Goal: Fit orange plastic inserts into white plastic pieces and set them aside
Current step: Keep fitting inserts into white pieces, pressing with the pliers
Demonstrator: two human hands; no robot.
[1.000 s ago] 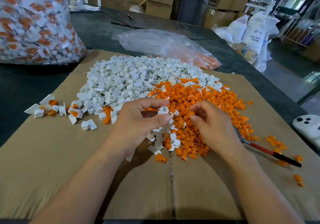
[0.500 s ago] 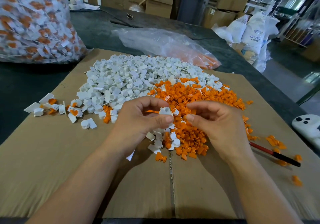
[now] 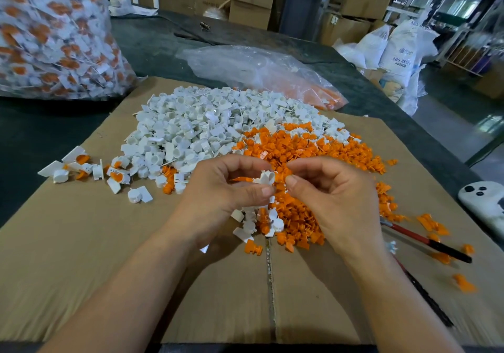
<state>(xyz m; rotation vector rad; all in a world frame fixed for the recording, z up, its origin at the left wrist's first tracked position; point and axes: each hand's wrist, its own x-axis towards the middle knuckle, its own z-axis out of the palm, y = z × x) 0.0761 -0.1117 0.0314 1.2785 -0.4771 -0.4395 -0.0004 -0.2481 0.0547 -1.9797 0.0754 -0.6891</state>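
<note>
Small white moulded plastic piece [image 3: 266, 178] is held up off the board, pinched in the left hand [image 3: 226, 191] between thumb and fingertips. Right hand [image 3: 335, 191] is just beside it, fingers curled in, thumb tip almost at the piece. Can't tell if it holds an orange insert, since anything there blends into the orange behind. The hands are close together over the near edge of the heap of loose orange plastic inserts [image 3: 313, 156], which butts against the larger heap of loose white plastic pieces [image 3: 204, 126]. All of it sits on a flat brown cardboard sheet [image 3: 81, 243].

Risks, my read:
- Insert goes in cocked, because the parts are tiny and lined up by feel. It could jam or half-seat.
- A dropped part lands in the heap below and is gone.
- The heaps bleed into each other at the seam, so wrong picks are likely.
- The small cluster of white-and-orange fitted pieces [image 3: 90, 167] at left lies near the white heap and could get swept back in.
- Stray inserts sit around the red-and-black-handled tool [image 3: 425, 240] near the board's right edge and could easily be knocked off.

Containers:
- Big clear plastic bag [image 3: 49, 38], far left, is stuffed full of white-and-orange parts. They look like finished ones.
- Collapsed clear plastic bag [image 3: 259, 71] behind the heaps is mostly empty, with orange inserts bunched in its right end.
- White sacks [image 3: 403, 52] at the back: contents not visible.
</note>
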